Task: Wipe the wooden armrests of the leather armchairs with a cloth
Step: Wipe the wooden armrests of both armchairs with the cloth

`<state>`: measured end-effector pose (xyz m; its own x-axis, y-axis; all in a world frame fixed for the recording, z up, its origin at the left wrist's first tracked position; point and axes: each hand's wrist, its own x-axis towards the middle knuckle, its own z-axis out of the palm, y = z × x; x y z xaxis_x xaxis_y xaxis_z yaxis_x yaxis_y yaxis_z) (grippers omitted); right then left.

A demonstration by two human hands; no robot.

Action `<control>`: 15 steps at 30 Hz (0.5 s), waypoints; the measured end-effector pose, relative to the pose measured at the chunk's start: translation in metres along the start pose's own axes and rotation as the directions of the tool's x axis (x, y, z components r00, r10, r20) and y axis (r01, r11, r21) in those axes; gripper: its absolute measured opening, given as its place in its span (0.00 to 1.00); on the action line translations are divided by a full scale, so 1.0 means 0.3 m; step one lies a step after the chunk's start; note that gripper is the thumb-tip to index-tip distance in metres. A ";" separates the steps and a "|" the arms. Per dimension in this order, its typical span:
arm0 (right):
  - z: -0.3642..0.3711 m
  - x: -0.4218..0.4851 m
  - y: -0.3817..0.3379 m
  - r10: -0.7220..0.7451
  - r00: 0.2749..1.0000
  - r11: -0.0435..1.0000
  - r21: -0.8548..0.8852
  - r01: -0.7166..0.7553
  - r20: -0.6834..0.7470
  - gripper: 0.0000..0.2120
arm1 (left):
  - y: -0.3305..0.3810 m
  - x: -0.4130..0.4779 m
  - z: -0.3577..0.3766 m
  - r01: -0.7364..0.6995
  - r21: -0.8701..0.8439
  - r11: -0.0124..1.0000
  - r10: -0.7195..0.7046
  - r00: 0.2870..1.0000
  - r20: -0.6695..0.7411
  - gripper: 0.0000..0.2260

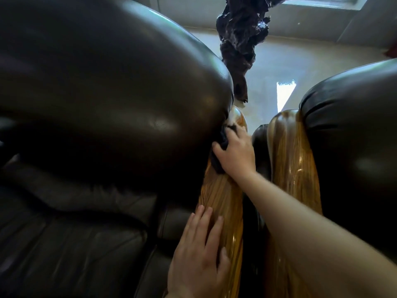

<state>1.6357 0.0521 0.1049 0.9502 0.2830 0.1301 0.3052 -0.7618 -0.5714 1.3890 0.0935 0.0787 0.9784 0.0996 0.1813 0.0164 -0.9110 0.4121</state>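
Two dark leather armchairs stand side by side, each with a glossy wooden armrest. My right hand (236, 151) presses a dark cloth (221, 145) onto the far part of the left chair's armrest (221, 194), close to where the wood meets the leather backrest (107, 82). My left hand (202, 250) lies flat, fingers spread, on the near part of the same armrest. The right chair's armrest (292, 164) runs parallel just to the right, partly hidden by my right forearm. Most of the cloth is hidden under my hand.
The left chair's leather seat (64, 233) fills the lower left. The right chair's backrest (354, 125) rises at the right. A dark, gnarled wooden sculpture (238, 39) stands on the pale floor (300, 61) behind the chairs, below a window.
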 end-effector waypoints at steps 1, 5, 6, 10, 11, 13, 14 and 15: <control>-0.004 -0.062 -0.002 -0.071 0.997 0.997 -0.033 0.071 0.001 0.27 | 0.001 0.000 -0.002 -0.004 -0.003 1.000 0.004 1.000 0.003 0.26; -0.010 -0.267 0.007 -0.358 0.929 0.918 -0.146 0.369 0.093 0.22 | -0.005 -0.003 0.002 0.002 -0.020 1.000 -0.002 1.000 0.013 0.27; -0.015 -0.288 0.016 -0.416 0.900 0.889 -0.149 0.433 0.130 0.21 | -0.006 -0.005 0.002 0.008 -0.010 1.000 -0.008 1.000 0.018 0.27; -0.035 -0.268 0.042 -0.460 0.862 0.842 -0.205 0.500 0.214 0.22 | -0.003 -0.015 0.011 0.032 -0.015 0.999 -0.032 0.999 0.005 0.24; -0.037 -0.257 0.035 -0.396 0.895 0.867 -0.238 0.438 0.207 0.23 | -0.001 -0.019 0.010 0.043 -0.025 0.999 -0.043 0.999 0.000 0.23; -0.028 -0.244 0.009 -0.225 0.958 0.918 -0.292 0.270 0.178 0.26 | 0.002 -0.025 0.002 0.067 -0.046 0.997 -0.068 0.997 -0.020 0.21; -0.022 -0.250 -0.011 -0.163 0.972 0.929 -0.307 0.208 0.167 0.27 | 0.003 -0.027 -0.004 0.073 -0.059 0.996 -0.075 0.997 -0.029 0.20; -0.020 -0.274 -0.030 -0.130 0.978 0.931 -0.319 0.178 0.165 0.28 | 0.004 -0.032 -0.013 0.071 -0.078 0.994 -0.073 0.997 -0.032 0.19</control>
<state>1.5553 0.0323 0.1042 0.8789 0.4721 0.0682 0.4731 -0.8448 -0.2499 1.3789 0.0929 0.0808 0.9674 0.1790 0.1793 0.0694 -0.8679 0.4919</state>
